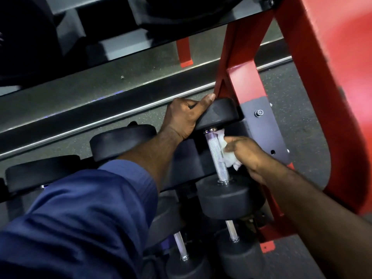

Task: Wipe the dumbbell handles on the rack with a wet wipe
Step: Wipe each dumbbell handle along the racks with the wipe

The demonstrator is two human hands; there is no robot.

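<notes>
A black dumbbell lies on the rack's middle shelf at the right end, its knurled steel handle [217,156] running from the far head [220,115] to the near head [227,198]. My left hand [184,117] grips the far head, thumb over its top edge. My right hand [246,156] holds a crumpled white wet wipe [226,152] pressed against the right side of the handle. The fingers behind the wipe are partly hidden.
The red rack upright [243,81] and a grey bolted plate [261,127] stand just right of the dumbbell. More black dumbbells [120,139] lie to the left, and others with steel handles [231,230] on the shelf below. An upper shelf [141,37] overhangs. The floor is dark rubber.
</notes>
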